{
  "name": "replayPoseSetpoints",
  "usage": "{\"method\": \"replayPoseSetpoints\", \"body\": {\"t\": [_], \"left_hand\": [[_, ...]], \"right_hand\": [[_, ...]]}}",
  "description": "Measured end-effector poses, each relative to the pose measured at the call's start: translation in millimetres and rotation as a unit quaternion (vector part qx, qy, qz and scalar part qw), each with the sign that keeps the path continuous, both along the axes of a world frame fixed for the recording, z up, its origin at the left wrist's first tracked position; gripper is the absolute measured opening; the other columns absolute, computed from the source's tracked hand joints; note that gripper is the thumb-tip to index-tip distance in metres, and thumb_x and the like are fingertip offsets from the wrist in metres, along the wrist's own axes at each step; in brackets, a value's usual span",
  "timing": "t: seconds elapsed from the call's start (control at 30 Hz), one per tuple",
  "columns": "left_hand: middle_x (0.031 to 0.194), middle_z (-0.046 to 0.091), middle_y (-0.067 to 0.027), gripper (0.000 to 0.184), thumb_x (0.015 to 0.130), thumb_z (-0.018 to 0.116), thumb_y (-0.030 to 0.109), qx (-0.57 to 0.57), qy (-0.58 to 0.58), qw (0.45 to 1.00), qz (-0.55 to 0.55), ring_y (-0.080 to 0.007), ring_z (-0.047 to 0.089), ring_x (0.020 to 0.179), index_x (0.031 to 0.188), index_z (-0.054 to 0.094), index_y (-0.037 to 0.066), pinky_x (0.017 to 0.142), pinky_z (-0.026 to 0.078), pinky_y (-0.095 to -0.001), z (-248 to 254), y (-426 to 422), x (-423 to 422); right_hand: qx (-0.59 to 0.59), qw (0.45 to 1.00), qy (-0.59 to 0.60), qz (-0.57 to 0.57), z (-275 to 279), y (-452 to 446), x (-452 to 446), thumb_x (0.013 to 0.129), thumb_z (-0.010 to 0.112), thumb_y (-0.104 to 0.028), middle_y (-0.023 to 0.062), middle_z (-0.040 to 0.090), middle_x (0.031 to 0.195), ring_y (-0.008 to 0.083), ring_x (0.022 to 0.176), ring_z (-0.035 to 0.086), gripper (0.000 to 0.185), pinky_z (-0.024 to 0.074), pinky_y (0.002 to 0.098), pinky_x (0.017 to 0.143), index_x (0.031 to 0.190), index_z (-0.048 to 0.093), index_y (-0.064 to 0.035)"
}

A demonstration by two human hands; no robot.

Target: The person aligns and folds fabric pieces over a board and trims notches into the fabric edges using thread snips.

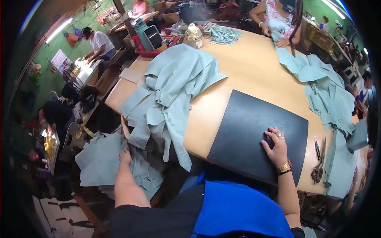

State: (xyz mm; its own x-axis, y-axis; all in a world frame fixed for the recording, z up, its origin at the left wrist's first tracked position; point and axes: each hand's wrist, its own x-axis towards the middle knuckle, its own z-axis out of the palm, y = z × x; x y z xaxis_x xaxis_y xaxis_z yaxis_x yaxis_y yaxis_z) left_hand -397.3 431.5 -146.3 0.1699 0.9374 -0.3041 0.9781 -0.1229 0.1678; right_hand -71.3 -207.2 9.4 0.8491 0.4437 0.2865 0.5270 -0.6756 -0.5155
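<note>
My left hand [125,156] reaches down at the left, touching a stack of grey-green cloth pieces [101,158] below the table's edge; its fingers are partly hidden against the cloth. My right hand [275,142] rests on a black board [254,129] with its fingers spread and slightly curled, holding nothing. Beyond my left hand, a heap of the same cloth [174,79] lies on the table and hangs over its near edge. Scissors [318,166] lie to the right of the board.
More cloth [327,91] runs along the right side of the wooden table [254,59]. A co-worker [279,20] handles its far end. At the back stand a red tray [145,53], a bottle [141,29] and a bundle of thin strips [225,35].
</note>
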Motion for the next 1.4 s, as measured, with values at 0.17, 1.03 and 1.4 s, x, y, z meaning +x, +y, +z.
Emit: {"method": "replayPoseSetpoints", "body": {"t": [0.17,1.03,1.4], "left_hand": [[0.151,0.041,-0.0148,0.065,0.101,0.032,0.055,0.117,-0.157,0.979,0.051,-0.0374,0.037,0.139,0.149,0.037,0.011,0.114,0.023,-0.0603,0.1,-21.1,13.0],[0.152,0.037,-0.0212,0.098,0.069,0.075,0.065,0.148,-0.244,0.815,-0.504,-0.0376,0.042,0.137,0.149,0.041,0.018,0.110,0.036,-0.0499,133.0,-62.0,320.9],[0.133,0.058,-0.0226,0.078,0.085,0.065,0.060,-0.043,-0.460,0.814,-0.352,-0.0349,0.058,0.121,0.142,0.050,0.008,0.101,0.046,-0.0395,147.6,-44.6,341.5]], "right_hand": [[0.004,1.000,-0.001,-0.005,-1.0,0.5,-2.0,0.083,0.074,-0.023,0.0136,0.060,0.131,0.0377,0.131,0.049,0.033,0.0300,0.0571,0.113,0.113,0.067,-0.0092],[0.001,1.000,0.002,-0.015,-2.8,2.9,-3.0,0.083,0.075,-0.022,0.0121,0.061,0.130,0.0367,0.130,0.051,0.032,0.0303,0.0565,0.113,0.112,0.068,-0.0095],[0.023,0.999,0.001,-0.025,-3.0,6.7,0.7,0.081,0.074,-0.013,0.0136,0.063,0.125,0.0374,0.125,0.054,0.027,0.0367,0.0486,0.110,0.106,0.069,-0.0060]]}}
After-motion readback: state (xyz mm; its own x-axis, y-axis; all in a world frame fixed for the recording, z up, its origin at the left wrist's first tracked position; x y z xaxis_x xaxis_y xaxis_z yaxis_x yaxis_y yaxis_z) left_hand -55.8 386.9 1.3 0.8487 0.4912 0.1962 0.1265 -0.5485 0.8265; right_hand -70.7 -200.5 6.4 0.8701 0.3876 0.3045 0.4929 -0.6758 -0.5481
